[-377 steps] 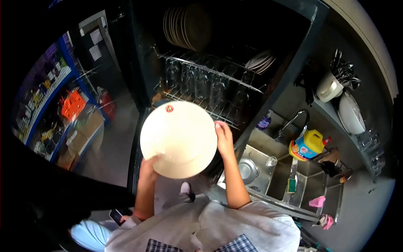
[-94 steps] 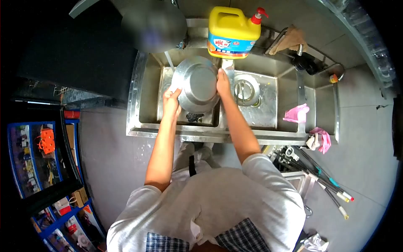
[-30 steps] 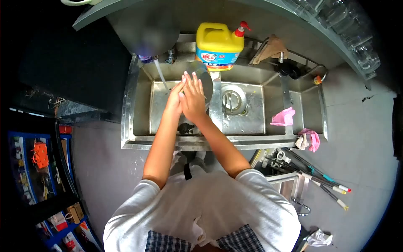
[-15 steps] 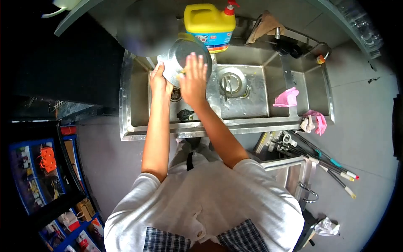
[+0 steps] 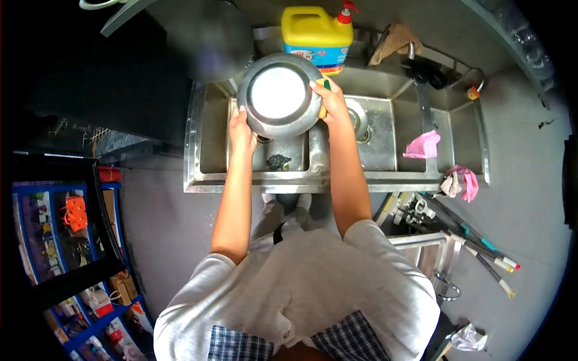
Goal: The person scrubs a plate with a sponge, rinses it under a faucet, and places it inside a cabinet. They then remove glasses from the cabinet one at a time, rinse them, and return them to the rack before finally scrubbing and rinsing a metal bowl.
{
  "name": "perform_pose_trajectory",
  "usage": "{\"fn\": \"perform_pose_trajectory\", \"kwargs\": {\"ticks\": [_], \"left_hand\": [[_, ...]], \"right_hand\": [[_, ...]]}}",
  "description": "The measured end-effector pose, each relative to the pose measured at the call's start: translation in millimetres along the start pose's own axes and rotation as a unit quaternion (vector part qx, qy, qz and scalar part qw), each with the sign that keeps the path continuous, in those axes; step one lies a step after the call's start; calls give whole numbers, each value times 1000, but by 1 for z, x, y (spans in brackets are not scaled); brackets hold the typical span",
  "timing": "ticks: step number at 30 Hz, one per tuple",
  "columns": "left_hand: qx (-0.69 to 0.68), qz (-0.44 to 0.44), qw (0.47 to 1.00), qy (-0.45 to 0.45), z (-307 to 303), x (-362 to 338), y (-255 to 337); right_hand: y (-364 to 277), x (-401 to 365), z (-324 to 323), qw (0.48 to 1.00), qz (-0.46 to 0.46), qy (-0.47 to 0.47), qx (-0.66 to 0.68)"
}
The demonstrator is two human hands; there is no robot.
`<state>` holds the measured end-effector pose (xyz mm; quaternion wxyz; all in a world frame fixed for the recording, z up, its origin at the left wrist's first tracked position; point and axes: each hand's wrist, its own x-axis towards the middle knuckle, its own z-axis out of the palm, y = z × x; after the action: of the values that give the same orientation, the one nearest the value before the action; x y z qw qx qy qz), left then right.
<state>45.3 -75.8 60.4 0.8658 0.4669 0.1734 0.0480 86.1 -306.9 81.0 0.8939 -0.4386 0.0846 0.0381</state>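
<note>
Over the left sink basin, a round metal bowl (image 5: 250,96) is held up with its flat base toward me, the base glaring white. My left hand (image 5: 242,131) is closed on the bowl's lower left edge. My right hand (image 5: 335,103) is closed around a yellow and green sponge (image 5: 323,110), pressed to the bowl's right side. Below the bowl, a dark scouring pad (image 5: 278,161) lies in the basin. In the middle basin sits a round metal dish (image 5: 359,117), partly hidden by my right forearm.
Behind the bowl stands a yellow jug (image 5: 313,30) with a red pump. Pink gloves (image 5: 422,145) hang over the sink's divider and front edge. A brown cloth (image 5: 394,43) is by the tap. Long poles (image 5: 475,243) lie on the floor at right.
The bowl has tipped so its base now faces me and catches the light. My right hand has moved from the bowl's surface to its right edge with the sponge. The view has shifted slightly.
</note>
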Motion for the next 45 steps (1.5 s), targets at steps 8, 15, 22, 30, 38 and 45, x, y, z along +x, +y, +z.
{"fn": "perform_pose_trajectory", "kwargs": {"ticks": [8,15,22,30,38,45], "left_hand": [[90,-67,993,-36,33,46,-42],[-396,-150,849,-317,-6,59,-97],[-349,-99,913,-185,-16,53,-112],[-288,-79,941,-161,-36,39,-92],[-324,20,936,-139,-25,34,-94],[-352,-130,902,-214,8,14,-52]], "right_hand": [[-10,-39,82,881,-192,37,-432],[44,-46,111,807,-169,-85,-559],[113,-7,65,625,-270,-67,-730],[78,8,47,549,-237,-188,-780],[103,-20,86,577,-204,-291,-735],[110,31,72,655,-231,-73,-715]]}}
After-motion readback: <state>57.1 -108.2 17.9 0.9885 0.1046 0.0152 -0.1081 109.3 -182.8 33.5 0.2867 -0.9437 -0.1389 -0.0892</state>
